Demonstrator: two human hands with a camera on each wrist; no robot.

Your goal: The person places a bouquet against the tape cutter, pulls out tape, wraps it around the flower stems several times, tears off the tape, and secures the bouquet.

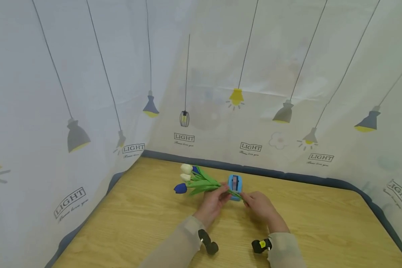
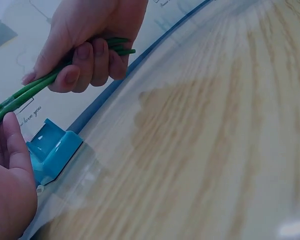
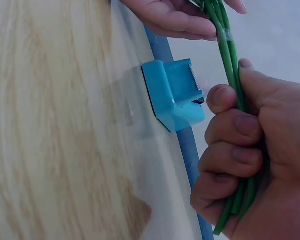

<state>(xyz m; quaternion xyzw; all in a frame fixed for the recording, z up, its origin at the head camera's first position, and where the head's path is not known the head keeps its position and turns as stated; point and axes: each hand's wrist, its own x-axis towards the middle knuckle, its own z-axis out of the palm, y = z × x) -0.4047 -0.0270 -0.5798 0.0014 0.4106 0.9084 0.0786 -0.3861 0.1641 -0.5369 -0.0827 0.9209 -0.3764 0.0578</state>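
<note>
A bunch of artificial tulips [image 1: 202,183], with white and blue heads and green leaves, lies across both hands above the table. My left hand [image 1: 210,205] holds the stems just below the leaves. Further down, my right hand [image 1: 262,207] grips the stem ends, its fingers curled round them in the right wrist view. Between the hands the green stems [image 3: 229,65] are bare, with a band of clear tape [image 3: 227,35] round them near the left hand. Just behind the stems stands a blue tape dispenser [image 1: 230,183] with a toothed cutting edge, partly covered by them in the head view.
The wood-grain table [image 1: 137,223] carries a clear cover. Behind and to the left hangs a pale curtain [image 1: 214,123] printed with lamps, its dark blue lower border [image 1: 201,161] along the table's edge. Black wrist cameras [image 1: 207,242] sit at both cuffs.
</note>
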